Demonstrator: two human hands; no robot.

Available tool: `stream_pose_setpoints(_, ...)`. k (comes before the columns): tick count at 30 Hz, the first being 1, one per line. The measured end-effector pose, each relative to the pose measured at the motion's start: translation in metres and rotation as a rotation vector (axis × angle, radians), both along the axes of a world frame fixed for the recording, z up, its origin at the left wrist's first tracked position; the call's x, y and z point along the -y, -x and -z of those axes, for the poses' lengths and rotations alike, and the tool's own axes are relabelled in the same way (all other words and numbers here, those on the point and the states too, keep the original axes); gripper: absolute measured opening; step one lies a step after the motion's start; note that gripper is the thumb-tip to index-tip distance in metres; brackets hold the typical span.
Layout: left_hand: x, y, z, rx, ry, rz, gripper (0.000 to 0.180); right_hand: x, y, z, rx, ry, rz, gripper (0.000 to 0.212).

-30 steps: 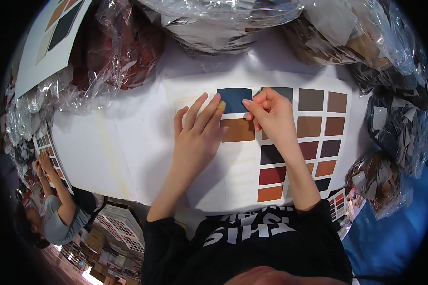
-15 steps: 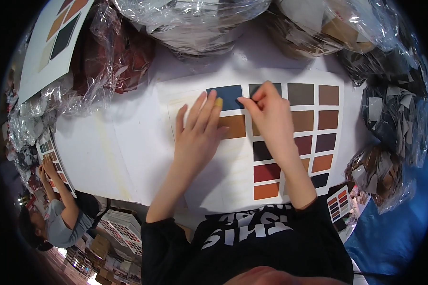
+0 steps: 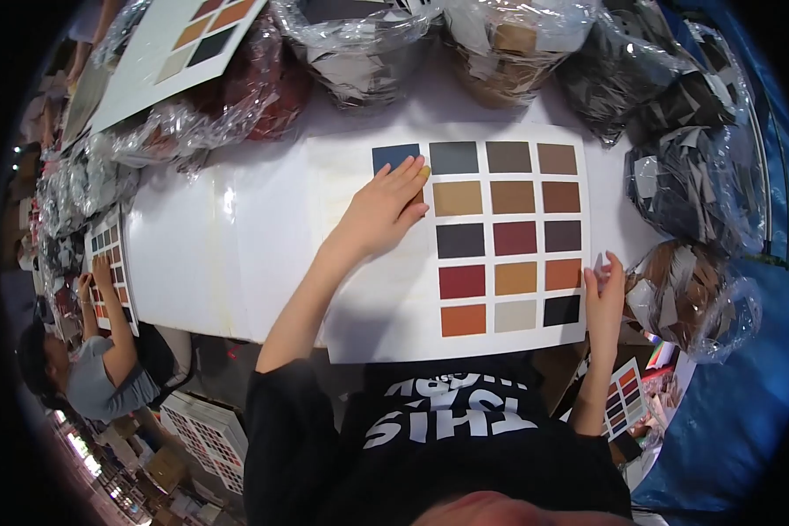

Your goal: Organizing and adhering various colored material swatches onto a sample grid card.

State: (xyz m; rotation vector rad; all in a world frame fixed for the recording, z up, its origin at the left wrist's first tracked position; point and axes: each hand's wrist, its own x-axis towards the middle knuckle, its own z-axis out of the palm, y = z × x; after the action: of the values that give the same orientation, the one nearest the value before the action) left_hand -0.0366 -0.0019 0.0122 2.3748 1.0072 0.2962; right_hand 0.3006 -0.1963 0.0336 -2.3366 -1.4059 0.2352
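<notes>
A white card [image 3: 386, 324] with rows of coloured swatches lies on the table before me. My left hand [image 3: 390, 203] rests flat on it with outstretched fingers; a yellow cover is on one fingertip. Those fingers touch the lower part of the blue swatch [image 3: 394, 158] and hide most of a brown swatch below it. At the card's right edge is my right hand [image 3: 607, 289], beside an orange swatch [image 3: 563, 274]. Its thumb and forefinger are apart, and I see nothing held between them.
Clear plastic bags of loose swatches ring the table, including a brown one [image 3: 662, 285] at right and a dark grey one [image 3: 684, 193]. Another swatch card [image 3: 136, 96] stands at far left. A co-worker [image 3: 105, 377] handles a card at left. Stacked cards [image 3: 203, 438] sit below.
My right hand has left the grey swatch in the top row and moved down to the card's right edge, its pinch opened. My left hand stays by the blue swatch. The view has shifted.
</notes>
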Motion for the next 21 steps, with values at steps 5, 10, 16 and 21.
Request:
stream_pose_setpoints(5,0.065,-0.019,-0.034,0.143,0.097,0.114,0.047,0.032,-0.025,0.010,-0.643,0.121,0.011,0.048)
stream_pose_setpoints(10,0.161,-0.019,-0.068,0.241,0.054,0.158,0.049,0.036,-0.028,0.022,-1.091,0.113,-0.042,0.055)
stream_pose_setpoints(16,0.235,-0.002,-0.079,0.319,0.030,-0.002,0.046,0.030,0.054,0.035,-1.347,0.167,-0.205,0.063)
stream_pose_setpoints(21,0.239,-0.003,-0.081,0.350,-0.228,-0.145,0.044,-0.017,0.238,0.038,-1.652,0.538,-0.730,0.063)
